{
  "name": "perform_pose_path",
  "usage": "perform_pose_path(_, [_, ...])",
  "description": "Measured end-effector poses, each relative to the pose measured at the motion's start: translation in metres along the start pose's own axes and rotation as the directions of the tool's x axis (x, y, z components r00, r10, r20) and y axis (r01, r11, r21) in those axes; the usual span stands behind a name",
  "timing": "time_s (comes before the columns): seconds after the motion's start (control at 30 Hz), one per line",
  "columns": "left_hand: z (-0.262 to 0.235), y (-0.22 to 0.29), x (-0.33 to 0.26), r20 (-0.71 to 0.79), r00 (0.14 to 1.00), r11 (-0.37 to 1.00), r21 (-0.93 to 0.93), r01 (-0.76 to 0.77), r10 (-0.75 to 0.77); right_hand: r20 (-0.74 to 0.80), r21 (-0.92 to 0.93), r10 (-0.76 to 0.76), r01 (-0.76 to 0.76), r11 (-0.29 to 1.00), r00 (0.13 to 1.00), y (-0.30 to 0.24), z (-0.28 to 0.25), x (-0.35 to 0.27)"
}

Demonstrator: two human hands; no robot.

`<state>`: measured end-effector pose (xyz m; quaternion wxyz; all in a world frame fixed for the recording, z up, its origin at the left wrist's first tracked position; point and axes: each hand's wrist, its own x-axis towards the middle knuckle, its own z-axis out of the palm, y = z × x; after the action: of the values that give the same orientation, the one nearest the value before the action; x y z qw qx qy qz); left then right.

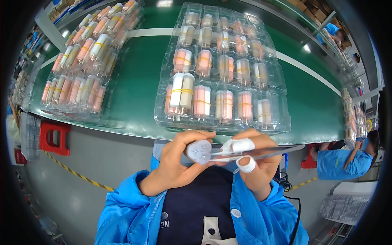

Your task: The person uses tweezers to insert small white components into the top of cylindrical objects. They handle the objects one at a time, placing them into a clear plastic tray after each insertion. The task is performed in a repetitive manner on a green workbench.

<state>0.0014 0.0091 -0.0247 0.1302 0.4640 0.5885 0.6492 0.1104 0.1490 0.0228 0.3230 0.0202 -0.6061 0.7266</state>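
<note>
My left hand (pixel 178 155) is closed round a grey cylinder (pixel 199 152), its lobed end face with small metal pins turned up. My right hand (pixel 256 157), with white coverings on two fingers, grips a long slim tweezer-like tool (pixel 265 152). The tool's two narrow white tips reach to the edge of the cylinder's end face; whether they touch it I cannot tell. Both hands are in front of my chest, just short of the bench edge. Beyond them, a clear plastic tray (pixel 283 122) holds pink, white and grey-beige pronged cylinders (pixel 181 94), bundled with yellow bands.
More clear trays of banded cylinders (pixel 73 90) are stacked at the left of the green bench (pixel 134 81). A red stool (pixel 55 136) stands on the floor at left. Another person in blue (pixel 341 163) sits at right, near stacked trays (pixel 343 208).
</note>
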Motion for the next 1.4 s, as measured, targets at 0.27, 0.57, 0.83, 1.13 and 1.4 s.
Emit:
perform_pose_path(0.27, [-0.001,0.012,0.002,-0.018,0.985,0.983,0.075,0.170,-0.169,-0.231,0.044,0.040,-0.030,0.999,0.972,0.034,-0.013,-0.014])
perform_pose_path(0.57, [0.007,0.001,0.006,-0.063,0.994,0.994,0.048,0.095,-0.092,-0.143,-0.099,-0.061,0.048,0.994,0.988,0.053,-0.025,-0.010])
perform_pose_path(0.83, [0.004,0.006,0.023,-0.037,0.999,0.993,0.122,0.002,0.003,-0.159,-0.135,-0.045,0.024,0.991,0.986,0.059,-0.041,0.002])
perform_pose_path(1.13, [-0.022,0.024,0.025,-0.157,0.936,0.788,0.593,-0.166,0.315,-0.231,-0.374,-0.493,0.391,0.841,0.839,0.023,-0.056,-0.004])
perform_pose_path(1.4, [-0.026,0.007,0.035,-0.283,0.916,0.876,0.466,-0.127,0.283,-0.418,-0.604,-0.542,0.223,0.765,0.729,0.032,-0.088,0.016])
